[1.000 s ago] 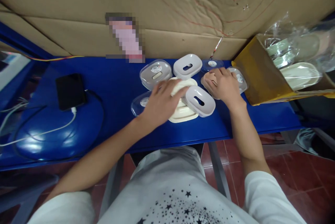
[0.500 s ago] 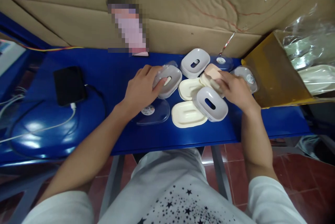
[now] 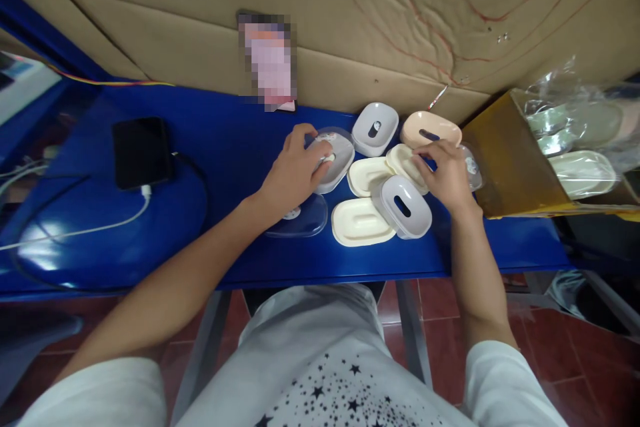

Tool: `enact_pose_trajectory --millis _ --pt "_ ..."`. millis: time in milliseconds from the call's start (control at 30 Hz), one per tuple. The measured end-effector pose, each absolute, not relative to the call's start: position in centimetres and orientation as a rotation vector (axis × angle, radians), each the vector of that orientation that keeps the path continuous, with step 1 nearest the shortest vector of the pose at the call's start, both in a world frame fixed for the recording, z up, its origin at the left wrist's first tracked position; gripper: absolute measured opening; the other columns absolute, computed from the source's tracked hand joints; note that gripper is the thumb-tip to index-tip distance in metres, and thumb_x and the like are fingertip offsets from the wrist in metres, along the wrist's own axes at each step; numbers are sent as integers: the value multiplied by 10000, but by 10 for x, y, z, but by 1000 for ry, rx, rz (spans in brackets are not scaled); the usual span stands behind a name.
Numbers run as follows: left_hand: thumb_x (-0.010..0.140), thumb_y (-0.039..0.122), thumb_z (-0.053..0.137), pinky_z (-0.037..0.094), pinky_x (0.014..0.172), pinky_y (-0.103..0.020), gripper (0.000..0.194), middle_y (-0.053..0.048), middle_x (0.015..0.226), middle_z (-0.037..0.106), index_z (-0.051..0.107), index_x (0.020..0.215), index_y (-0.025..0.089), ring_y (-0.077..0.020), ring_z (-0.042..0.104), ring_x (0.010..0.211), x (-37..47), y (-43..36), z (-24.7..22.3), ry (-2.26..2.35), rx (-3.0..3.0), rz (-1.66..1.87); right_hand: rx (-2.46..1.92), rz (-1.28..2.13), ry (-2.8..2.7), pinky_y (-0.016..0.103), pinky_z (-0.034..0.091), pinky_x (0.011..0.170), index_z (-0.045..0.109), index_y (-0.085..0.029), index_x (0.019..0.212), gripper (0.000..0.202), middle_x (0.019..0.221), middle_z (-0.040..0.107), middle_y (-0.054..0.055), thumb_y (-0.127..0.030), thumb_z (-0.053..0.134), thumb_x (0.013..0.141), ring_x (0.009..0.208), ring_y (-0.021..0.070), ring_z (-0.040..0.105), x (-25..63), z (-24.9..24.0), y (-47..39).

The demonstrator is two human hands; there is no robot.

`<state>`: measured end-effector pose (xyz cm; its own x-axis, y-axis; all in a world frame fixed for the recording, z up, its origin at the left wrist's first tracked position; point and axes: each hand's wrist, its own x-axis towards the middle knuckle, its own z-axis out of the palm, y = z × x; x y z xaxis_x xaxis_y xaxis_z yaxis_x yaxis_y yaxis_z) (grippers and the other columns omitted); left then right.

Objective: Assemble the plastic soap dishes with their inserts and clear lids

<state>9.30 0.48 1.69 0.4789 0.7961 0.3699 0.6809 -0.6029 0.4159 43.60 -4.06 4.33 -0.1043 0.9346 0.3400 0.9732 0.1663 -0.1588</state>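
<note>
Grey dish [image 3: 334, 164], frame centre, is gripped by the left hand [image 3: 293, 174]. The right hand [image 3: 447, 174] curls on a cream tray [image 3: 407, 164]. Both sit on the counter [image 3: 225, 140].

Both bare forearms reached forward from short white sleeves, well apart at the elbows and drawing closer toward the hands. The left hand [image 3: 293, 174] lay palm down, wrist nearly straight with the forearm, which ran up and to the right from the lower left; its fingers [image 3: 320, 162] were curled loosely downward with the knuckles raised and the thumb tucked beneath toward the right. The right hand [image 3: 447, 172] also faced palm down, its forearm rising almost straight up from the lower right; its fingers [image 3: 425, 155] pointed left and were bent at the knuckles, held close together. The two hands stayed apart, not touching each other.
</note>
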Motion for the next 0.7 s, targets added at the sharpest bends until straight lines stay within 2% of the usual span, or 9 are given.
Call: enact_pose_trajectory --millis 100,233,333,467,600,700 --pt "1122 293 476 518 1159 -517 251 -172 1526 473 699 1147 180 -346 521 1427 93 -2 23 1219 2587 738 -1700 16 -2225 486 512 1026 762 -241 1105 318 1145 794 100 -426 504 1082 1125 304 712 426 39 -42" --pt "1103 385 579 460 1225 -622 266 -200 1622 437 729 1124 166 -433 399 1574 92 -5 21 1149 2665 635 -1641 107 -2291 475 510 1029 760 -245 1113 350 1171 799 96 -427 461 1104 1132 290 717 419 36 -43" --pt "1030 465 704 454 1228 -654 376 -241 1694 374 723 1203 131 -497 315 1621 93 -5 15 1128 2692 591 -1640 111 -2295 474 518 1023 758 -241 1123 369 1168 800 98 -433 443 1110 1129 289 722 420 35 -42" --pt "964 466 790 472 1229 -623 593 -283 1722 338 646 1391 79 -505 275 1641 94 -6 12 1143 2732 539 -1642 97 -2285 467 530 1027 764 -236 1131 371 1166 803 95 -425 446 1109 1107 283 731 421 35 -42" --pt "1010 416 726 472 1235 -604 558 -283 1734 325 618 1437 73 -489 274 1649 94 -6 11 1163 2735 552 -1675 99 -2272 477 531 1044 770 -260 1146 355 1187 806 80 -427 460 1100 1132 290 730 422 40 -43" --pt "1054 457 647 374 1303 -621 478 -251 1734 339 664 1362 91 -468 270 1655 93 -2 9 1119 2685 626 -1722 15 -2198 475 521 1058 772 -255 1147 380 1205 804 95 -455 452 1103 1158 300 721 434 52 -47"
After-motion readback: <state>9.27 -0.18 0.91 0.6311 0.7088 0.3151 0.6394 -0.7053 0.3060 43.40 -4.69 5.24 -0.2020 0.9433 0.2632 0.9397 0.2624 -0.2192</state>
